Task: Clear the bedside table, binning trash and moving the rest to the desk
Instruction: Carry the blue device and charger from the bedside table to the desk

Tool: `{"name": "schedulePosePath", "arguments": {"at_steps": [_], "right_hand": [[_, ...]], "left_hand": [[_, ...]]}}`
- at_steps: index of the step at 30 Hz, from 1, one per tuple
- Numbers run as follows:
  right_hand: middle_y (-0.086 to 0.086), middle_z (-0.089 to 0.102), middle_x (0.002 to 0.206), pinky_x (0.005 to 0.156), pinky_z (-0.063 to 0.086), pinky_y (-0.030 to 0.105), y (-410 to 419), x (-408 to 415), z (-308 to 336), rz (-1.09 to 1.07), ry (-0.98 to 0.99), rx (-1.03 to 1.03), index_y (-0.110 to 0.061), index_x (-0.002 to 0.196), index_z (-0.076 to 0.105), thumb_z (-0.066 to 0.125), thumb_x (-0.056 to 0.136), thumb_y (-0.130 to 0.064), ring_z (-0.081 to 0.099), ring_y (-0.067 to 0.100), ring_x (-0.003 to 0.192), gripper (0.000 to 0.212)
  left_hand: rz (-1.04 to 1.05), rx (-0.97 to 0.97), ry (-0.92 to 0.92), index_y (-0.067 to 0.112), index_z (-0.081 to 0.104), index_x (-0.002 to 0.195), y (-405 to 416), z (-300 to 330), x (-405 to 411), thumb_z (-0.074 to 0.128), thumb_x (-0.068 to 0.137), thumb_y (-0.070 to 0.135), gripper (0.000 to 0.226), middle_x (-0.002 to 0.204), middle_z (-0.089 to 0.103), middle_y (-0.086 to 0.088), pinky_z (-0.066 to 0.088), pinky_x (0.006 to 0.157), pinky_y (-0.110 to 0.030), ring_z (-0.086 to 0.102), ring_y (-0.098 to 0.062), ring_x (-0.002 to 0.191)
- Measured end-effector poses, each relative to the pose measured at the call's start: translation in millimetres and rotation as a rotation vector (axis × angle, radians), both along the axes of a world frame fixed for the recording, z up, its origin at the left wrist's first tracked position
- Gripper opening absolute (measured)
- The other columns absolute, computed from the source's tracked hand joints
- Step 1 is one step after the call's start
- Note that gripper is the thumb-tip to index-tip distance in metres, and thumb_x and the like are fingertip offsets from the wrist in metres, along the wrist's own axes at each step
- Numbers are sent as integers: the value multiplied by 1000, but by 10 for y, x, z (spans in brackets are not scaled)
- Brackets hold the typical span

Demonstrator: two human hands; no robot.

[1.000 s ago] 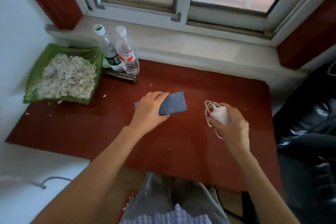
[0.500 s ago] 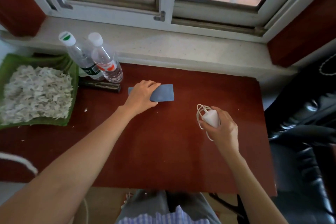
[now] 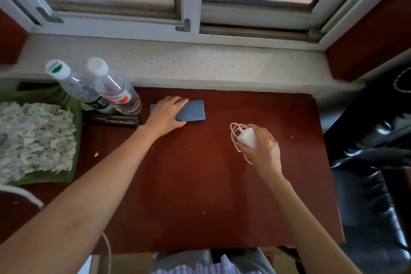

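1. Change over the last second: left hand (image 3: 165,117) slides the blue phone (image 3: 190,113) across the worktop (image 3: 200,184), from roughly centre toward 11 o'clock. It now lies flat just right of the two water bottles (image 3: 106,91) and the dark bar-shaped item (image 3: 111,120) in front of them.
2. Left hand state: palm down on the phone's left half, fingers draped over its far edge, thumb at the near edge. Pressing or lightly pinching; can't tell if it's a full grip. Phone is still touching the worktop.
3. Right hand (image 3: 261,147) at 3 o'clock: closed around the white charger (image 3: 248,139), with the coiled cable (image 3: 235,133) looping out to its left. It looks held just above the surface, not set down. Its position has barely changed.
4. Green tray of shredded paper (image 3: 37,138) sits at 9 o'clock, untouched.
5. Read: this red worktop looks like the drop-off desk, not the bedside table. The phone is being parked in a tidy row at the back.
6. Task meaning: phone placement looks nearly done, left hand only needs to let go. Charger is next; free space beside the phone at 12 o'clock suits it.
7. Risk: loose cable loops could snag fingers on release.
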State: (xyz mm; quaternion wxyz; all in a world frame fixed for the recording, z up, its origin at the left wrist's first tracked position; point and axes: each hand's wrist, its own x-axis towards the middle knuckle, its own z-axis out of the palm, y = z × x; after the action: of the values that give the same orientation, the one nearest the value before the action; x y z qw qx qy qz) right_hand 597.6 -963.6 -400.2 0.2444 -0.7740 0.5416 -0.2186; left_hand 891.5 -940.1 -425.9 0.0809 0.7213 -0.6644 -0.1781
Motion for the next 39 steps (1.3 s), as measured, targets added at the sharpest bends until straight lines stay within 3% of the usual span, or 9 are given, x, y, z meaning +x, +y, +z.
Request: {"name": "schedulePosePath", "arguments": {"at_steps": [18, 21, 25, 30, 39], "right_hand": [[3, 64, 99, 70, 49, 35, -350, 178, -154, 16, 38, 29, -13, 112, 62, 80, 71, -35, 60, 22, 88, 50], [3, 64, 98, 69, 51, 37, -423, 215, -191, 35, 49, 25, -14, 112, 62, 78, 71, -37, 59, 22, 87, 50], [5, 64, 99, 70, 51, 40, -534, 284, -235, 69, 77, 13, -13, 114, 61, 77, 72, -37, 59, 26, 90, 51], [9, 62, 106, 76, 46, 38, -666, 372, -296, 105, 124, 5, -11, 119, 59, 77, 74, -32, 56, 29, 98, 53], [11, 60, 111, 78, 47, 39, -845, 466, -422, 171, 170, -43, -12, 120, 59, 76, 72, -24, 53, 32, 102, 53]], "left_hand": [[-43, 44, -70, 8, 34, 143, -74, -166, 12, 67, 83, 27, 72, 143, 42, -13, 28, 109, -42, 40, -31, 130], [28, 12, -109, 5, 37, 141, 54, -179, -113, 68, 82, 25, 70, 144, 41, -18, 26, 112, -47, 38, -35, 132], [95, -44, -143, 3, 44, 136, 341, -223, -330, 71, 80, 24, 66, 141, 43, -23, 35, 107, -53, 39, -39, 133], [169, -46, -155, 8, 41, 139, 748, -273, -552, 61, 86, 32, 62, 147, 37, -18, 33, 109, -51, 34, -34, 137], [228, 29, -180, 13, 45, 137, 1218, -398, -784, 57, 87, 37, 57, 145, 43, -15, 35, 107, -51, 39, -33, 134]]}}
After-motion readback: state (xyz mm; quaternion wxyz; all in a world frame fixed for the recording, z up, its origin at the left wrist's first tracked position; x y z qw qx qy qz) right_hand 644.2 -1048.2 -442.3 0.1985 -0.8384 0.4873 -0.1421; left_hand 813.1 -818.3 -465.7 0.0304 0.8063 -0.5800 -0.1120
